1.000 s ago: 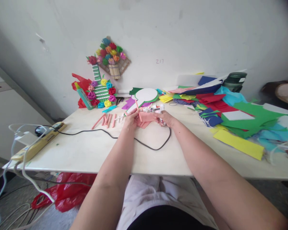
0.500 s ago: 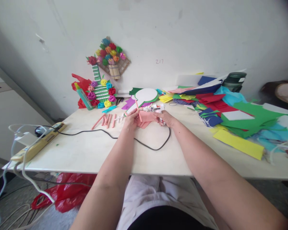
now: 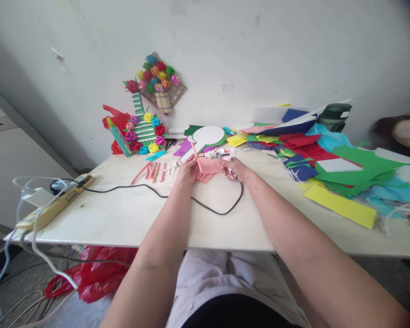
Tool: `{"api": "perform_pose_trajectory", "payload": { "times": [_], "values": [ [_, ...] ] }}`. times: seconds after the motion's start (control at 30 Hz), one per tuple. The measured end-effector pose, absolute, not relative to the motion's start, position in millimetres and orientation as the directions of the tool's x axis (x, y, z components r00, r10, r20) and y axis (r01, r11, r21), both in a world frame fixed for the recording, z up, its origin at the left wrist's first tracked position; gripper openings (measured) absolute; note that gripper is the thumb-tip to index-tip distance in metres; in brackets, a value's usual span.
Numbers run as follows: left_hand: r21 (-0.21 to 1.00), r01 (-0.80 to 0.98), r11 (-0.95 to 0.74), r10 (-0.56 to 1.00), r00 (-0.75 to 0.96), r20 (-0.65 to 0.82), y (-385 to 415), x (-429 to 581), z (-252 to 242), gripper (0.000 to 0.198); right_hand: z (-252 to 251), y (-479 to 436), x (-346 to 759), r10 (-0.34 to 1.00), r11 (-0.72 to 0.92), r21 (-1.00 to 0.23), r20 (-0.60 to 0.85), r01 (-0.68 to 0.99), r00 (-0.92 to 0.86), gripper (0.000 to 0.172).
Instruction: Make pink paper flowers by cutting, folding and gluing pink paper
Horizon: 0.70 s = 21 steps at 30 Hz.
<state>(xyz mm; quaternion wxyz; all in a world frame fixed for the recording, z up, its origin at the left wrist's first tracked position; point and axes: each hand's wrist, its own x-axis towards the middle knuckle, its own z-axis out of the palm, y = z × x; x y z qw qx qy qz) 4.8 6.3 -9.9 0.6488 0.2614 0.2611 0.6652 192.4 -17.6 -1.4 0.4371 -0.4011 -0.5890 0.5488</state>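
Observation:
My left hand (image 3: 186,171) is closed in a pinch on a thin pink foam strip (image 3: 195,154) that stands up at a tilt from its fingers. A pink foam sheet (image 3: 208,166) lies flat on the white table between both hands. My right hand (image 3: 235,168) is closed on the sheet's right edge, beside a white glue gun (image 3: 222,155) whose black cord (image 3: 212,207) loops over the table toward me. Several rolled pink strips (image 3: 152,171) lie to the left of my left hand.
A white and green paddle shape (image 3: 207,135) lies behind the hands. Foam-flower crafts (image 3: 145,132) lean on the wall at back left. Coloured foam sheets (image 3: 341,173) cover the table's right side. A power strip (image 3: 54,205) with cables sits at the left edge. A red bag (image 3: 89,278) lies on the floor.
The pink sheet and strip have shifted very slightly in my fingers; both hands stay in the same place.

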Motion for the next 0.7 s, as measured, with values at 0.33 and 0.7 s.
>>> {"api": "perform_pose_trajectory", "payload": {
  "times": [0.33,0.7],
  "values": [
    [0.682,-0.731,-0.011,1.000,-0.022,-0.007,3.3,4.4,-7.4,0.025,0.4,-20.7,193.3,0.925,0.048,-0.998,0.058,-0.037,-0.375,0.042],
    [0.699,-0.711,-0.076,0.995,-0.101,0.006,5.5,3.8,-8.9,0.021,0.0,-20.5,192.6,0.932,0.045,-0.999,0.036,0.016,-0.361,0.042]
  ]
}}
